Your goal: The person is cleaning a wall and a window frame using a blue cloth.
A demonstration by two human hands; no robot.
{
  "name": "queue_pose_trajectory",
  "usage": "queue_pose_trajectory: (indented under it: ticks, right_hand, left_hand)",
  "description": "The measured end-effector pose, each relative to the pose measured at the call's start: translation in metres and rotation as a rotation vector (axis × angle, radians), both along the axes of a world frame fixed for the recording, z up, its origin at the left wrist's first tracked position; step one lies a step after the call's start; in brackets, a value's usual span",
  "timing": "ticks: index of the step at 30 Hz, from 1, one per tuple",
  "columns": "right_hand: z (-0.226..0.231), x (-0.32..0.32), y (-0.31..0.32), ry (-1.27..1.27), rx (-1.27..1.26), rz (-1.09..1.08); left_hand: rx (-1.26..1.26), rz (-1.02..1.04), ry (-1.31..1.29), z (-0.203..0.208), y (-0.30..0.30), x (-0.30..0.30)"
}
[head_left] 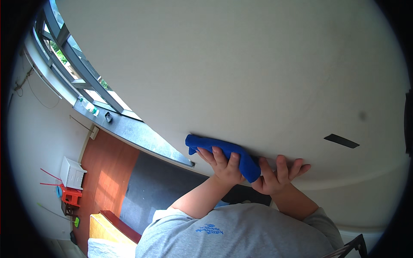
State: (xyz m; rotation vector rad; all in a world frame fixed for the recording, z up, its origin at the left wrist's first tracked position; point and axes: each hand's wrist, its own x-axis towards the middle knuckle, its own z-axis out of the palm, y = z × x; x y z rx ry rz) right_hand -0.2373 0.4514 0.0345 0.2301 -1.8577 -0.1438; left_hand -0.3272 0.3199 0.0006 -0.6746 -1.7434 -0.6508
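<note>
A folded blue cloth [221, 148] lies against the large pale wall [241, 77] in front of me. My left hand [226, 169] is on the cloth, its fingers bent over it and pressing it to the wall. Close to the cloth's lower right end is my right hand [275, 178], fingers apart and fingertips at the wall. Its thumb side is beside the cloth; whether the two touch I cannot tell. A short black strip [342, 140] sticks to the wall to the right of my right hand.
At the left, a window [81, 69] stands above a grey sill [137, 135] with a plastic bottle [89, 107] and a small black object [109, 117]. Below are a white drawer unit [72, 173], a red stool [71, 195], a dark mat [150, 185] and a wooden bed end [114, 228].
</note>
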Motion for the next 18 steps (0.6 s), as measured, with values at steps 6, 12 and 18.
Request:
queue_pose_trajectory:
  ticks: [6,12,18]
  right_hand:
    - [-0.007,-0.009,0.004,0.067,-0.004,-0.075]
    - [-0.007,-0.014,0.001,0.089,0.005,-0.094]
    - [-0.011,-0.013,-0.002,0.093,0.014,-0.127]
  left_hand:
    - [0.233,-0.168,-0.08,-0.003,-0.062,-0.069]
    - [0.258,-0.152,-0.184,-0.003,-0.052,-0.042]
    - [-0.048,-0.228,0.028,-0.008,-0.04,-0.028]
